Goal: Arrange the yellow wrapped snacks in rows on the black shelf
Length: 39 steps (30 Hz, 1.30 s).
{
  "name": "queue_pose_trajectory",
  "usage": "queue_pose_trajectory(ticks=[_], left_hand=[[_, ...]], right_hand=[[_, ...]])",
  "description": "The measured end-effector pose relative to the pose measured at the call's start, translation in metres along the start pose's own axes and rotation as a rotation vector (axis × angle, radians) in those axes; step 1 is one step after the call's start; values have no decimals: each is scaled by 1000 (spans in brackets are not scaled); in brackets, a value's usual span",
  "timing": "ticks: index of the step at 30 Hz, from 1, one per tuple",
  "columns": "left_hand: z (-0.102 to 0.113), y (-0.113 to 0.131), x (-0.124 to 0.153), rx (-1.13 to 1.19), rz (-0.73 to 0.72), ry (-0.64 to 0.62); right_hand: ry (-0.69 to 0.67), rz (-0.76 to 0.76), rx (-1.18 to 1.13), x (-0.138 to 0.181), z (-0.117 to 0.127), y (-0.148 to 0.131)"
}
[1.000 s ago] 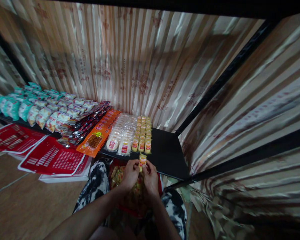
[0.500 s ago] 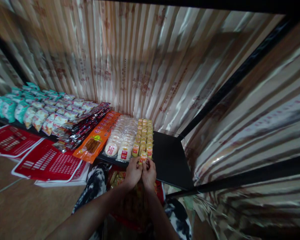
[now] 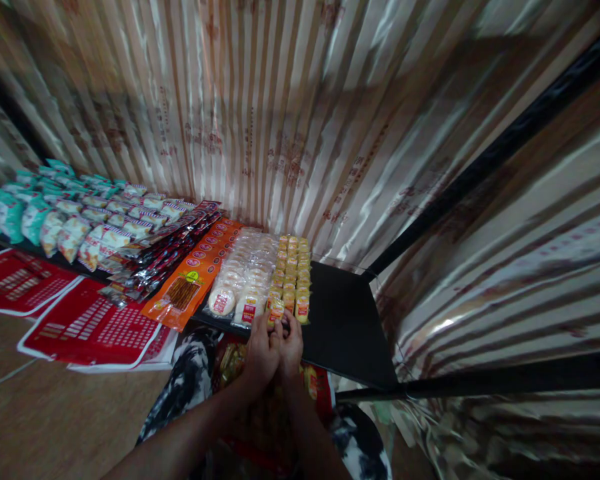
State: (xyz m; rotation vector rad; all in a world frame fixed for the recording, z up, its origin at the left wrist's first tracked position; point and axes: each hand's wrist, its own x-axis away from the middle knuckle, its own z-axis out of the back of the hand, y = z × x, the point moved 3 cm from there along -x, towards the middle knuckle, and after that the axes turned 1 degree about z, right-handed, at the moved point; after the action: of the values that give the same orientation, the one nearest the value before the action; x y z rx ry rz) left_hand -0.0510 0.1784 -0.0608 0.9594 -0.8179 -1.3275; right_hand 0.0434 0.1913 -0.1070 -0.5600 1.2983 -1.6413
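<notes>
Two grips point(image 3: 261, 357) seemingly pinch a yellow packet point(image 3: 275, 309) at the black shelf point(image 3: 347, 320), sheeting point(image 3: 260, 100) behind.

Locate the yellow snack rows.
Head view, near centre: the yellow snack rows sit on the black shelf, right of the white packs, just beyond the left hand and right hand.

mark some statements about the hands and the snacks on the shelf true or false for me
1. The left hand and right hand both hold a yellow pack. True.
2. The orange bag lies right of the yellow packs. False: the orange bag lies to their left.
3. The yellow packs stand in three columns. True.
4. The shelf is white. False: the shelf is black.
5. White packs lie between the orange bag and the yellow packs. True.
</notes>
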Motion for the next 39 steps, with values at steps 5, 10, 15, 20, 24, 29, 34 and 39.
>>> queue_pose_trajectory(ticks=[5, 10, 15, 20, 24, 29, 34, 39], left_hand=[[-3, -11, -1, 21, 4, -25], [-5, -17, 2, 7, -38, -31], [-2, -12, 6, -28, -85, -35], [1, -8, 6, -45, -90, -111], [0, -11, 5, -42, -54, -119], [-1, -13, 6, -56, -85, -103], [9, -12, 14, -84, -153, -95], [16, -28, 40, -111, -143, -205]], right_hand=[[-9, 17, 19, -1, -3, 1], [-17, 50, 22, 0, -1, 0], [-7, 114, 41, 1, 0, -4], [7, 173, 75, 1, -1, -2], [-14, 190, 120, -1, -2, 4], [-11, 221, 134, 0, 0, 4], [30, 196, 100, 20, 11, -6], [-91, 13, 82, 63, 22, 7]])
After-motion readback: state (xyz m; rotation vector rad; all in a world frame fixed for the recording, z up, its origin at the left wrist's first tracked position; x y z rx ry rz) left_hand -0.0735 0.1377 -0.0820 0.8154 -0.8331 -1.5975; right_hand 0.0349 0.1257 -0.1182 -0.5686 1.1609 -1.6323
